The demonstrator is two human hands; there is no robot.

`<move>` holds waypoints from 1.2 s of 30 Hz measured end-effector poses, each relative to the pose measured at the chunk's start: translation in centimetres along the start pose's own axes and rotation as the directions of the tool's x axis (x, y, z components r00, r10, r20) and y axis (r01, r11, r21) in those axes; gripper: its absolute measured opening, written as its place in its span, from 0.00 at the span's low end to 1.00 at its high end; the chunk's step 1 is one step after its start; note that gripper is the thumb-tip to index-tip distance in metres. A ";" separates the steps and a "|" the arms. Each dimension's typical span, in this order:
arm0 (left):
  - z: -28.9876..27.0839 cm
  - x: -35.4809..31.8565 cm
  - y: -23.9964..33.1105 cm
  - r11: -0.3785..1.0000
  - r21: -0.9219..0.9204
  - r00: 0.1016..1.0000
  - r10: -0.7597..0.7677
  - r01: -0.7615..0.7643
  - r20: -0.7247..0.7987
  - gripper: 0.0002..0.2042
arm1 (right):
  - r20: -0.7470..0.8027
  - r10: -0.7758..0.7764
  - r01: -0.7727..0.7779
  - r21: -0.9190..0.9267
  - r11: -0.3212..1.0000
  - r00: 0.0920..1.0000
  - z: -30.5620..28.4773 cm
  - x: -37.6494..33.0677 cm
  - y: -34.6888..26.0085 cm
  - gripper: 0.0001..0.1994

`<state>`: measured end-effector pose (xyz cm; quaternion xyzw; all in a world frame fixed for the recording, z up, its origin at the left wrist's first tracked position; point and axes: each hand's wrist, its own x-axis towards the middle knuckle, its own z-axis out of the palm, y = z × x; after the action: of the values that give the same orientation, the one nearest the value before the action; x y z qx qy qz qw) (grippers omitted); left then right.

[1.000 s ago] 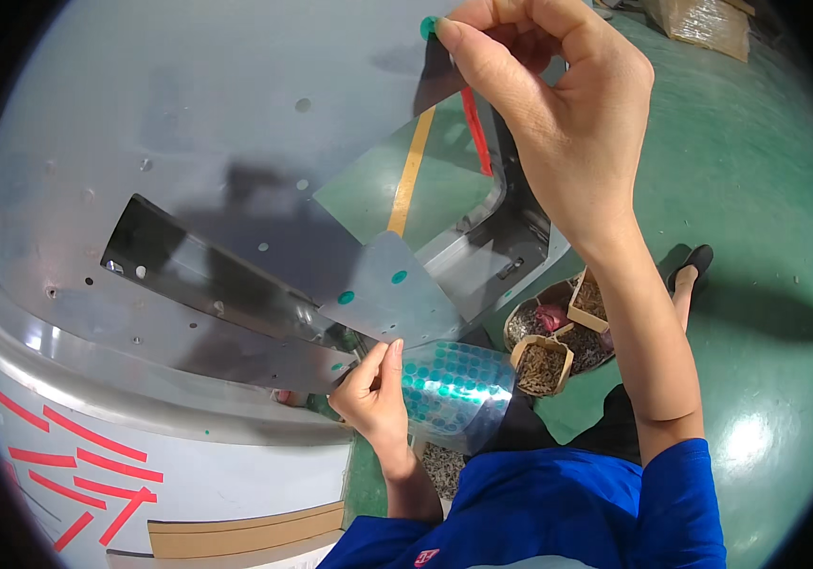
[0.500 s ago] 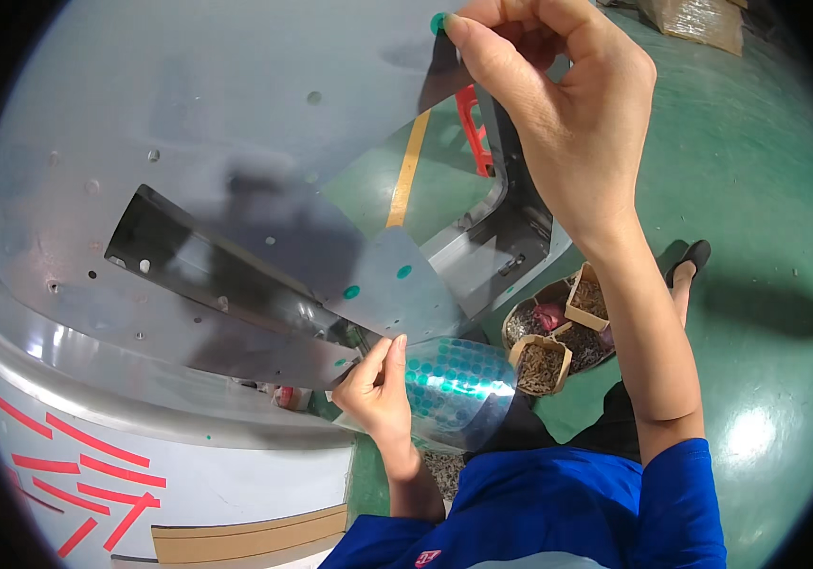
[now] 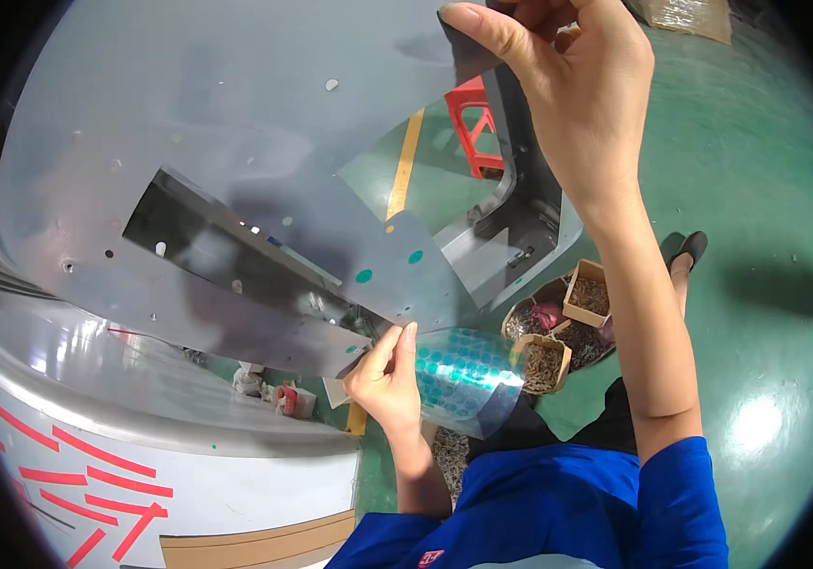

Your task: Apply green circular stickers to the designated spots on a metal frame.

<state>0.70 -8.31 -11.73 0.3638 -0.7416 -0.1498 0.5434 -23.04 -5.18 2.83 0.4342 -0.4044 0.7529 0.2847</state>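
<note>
A large grey sheet-like panel (image 3: 207, 104) with small holes and a long slot fills the upper left. Two green round stickers (image 3: 364, 276) stick to its lower right part, with a smaller one near my left hand (image 3: 385, 384). That hand pinches a clear sheet of green round stickers (image 3: 463, 379) between thumb and fingers, close to the panel's lower edge. At the top, my right hand (image 3: 591, 123) has its thumb at the panel's edge and its fingers curled. Whatever lies under the thumb is hidden.
A red stool (image 3: 473, 123) stands beyond the panel's opening. Cardboard boxes of small metal parts (image 3: 588, 292) sit below my right forearm. Red tape strips (image 3: 84, 479) mark a white surface at lower left. A foot in a dark shoe (image 3: 695, 248) shows at right.
The green sticker seen at my right thumb tip is no longer visible. The panel has shifted slightly right in view, and my left hand and its sheet have moved slightly up and right.
</note>
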 end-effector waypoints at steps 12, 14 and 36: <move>3.0 1.8 -2.3 0.993 -0.107 0.997 0.052 -0.046 0.048 0.07 | -0.219 0.020 -0.032 -0.051 0.998 0.976 -4.7 0.8 1.9 0.22; 3.4 2.1 -2.5 0.990 -0.130 0.996 0.063 -0.054 0.065 0.07 | -0.203 -0.075 0.042 -0.163 0.986 0.976 -5.0 0.5 1.7 0.28; 11.4 11.0 -3.9 1.000 -0.024 0.765 0.017 -0.002 0.644 0.15 | 0.162 0.732 -0.740 -0.016 0.673 0.662 -13.6 -2.5 9.0 0.32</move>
<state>-9.85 -20.75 -10.61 0.2808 -0.8831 -0.2706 0.2608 -34.68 1.65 -6.65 0.2982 -0.5468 0.7775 -0.0870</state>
